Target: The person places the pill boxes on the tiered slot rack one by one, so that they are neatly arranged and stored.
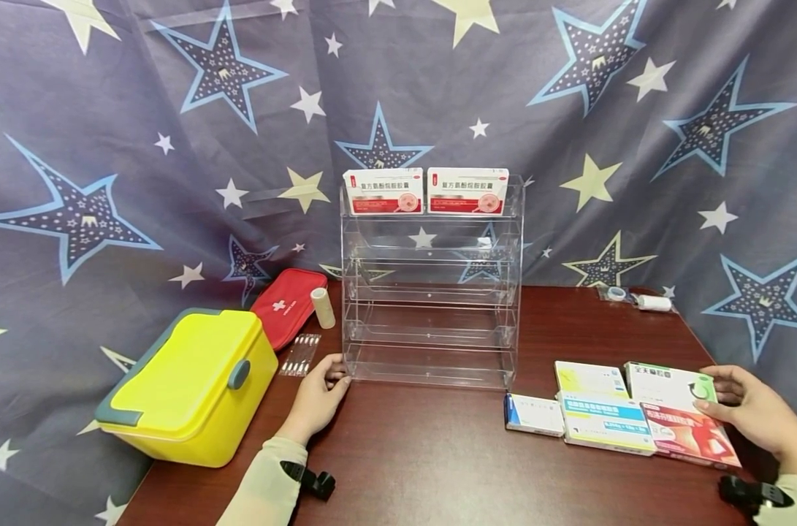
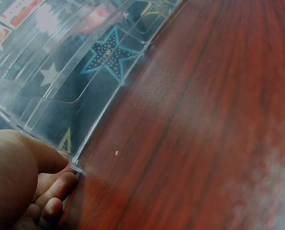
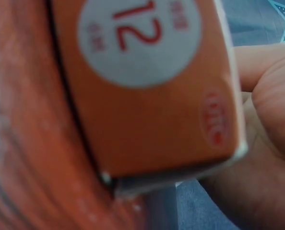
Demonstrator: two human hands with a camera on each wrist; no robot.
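Left hand [image 1: 319, 394] rests on the worktop [image 1: 424, 453] at the lower left front corner of the clear acrylic rack [image 1: 431, 292]. In the left wrist view, its fingertips [image 2: 61, 184] touch that corner; the fingers are loosely curled against the edge, and I cannot tell whether they actually pinch it.

Right hand [image 1: 753, 413] is at the far right of the worktop, at the red medicine box [image 1: 690, 435]. The right wrist view is close and blurred: I see an orange-red box face with a white disc reading "12", and my fingers [image 3: 265, 67] curl against its edge, so the grip is on the box.

The red box lies flat in a cluster with a green-and-white box [image 1: 668, 383], a blue-and-white box [image 1: 605, 424], a yellow-and-white box [image 1: 589, 378] and a small blue-ended box [image 1: 532, 414], all right of the rack and apart from it.

The rack stands upright mid-worktop. Its top shelf carries two red-and-white boxes [image 1: 424, 191] side by side.

Left of the rack: a strip of thin vials [image 1: 299, 354], a white roll [image 1: 322, 307], a red first-aid pouch [image 1: 286, 307], and a yellow case [image 1: 194, 383] with its lid closed. Far right rear: a tape roll [image 1: 615, 293] and a white bandage roll [image 1: 654, 302].
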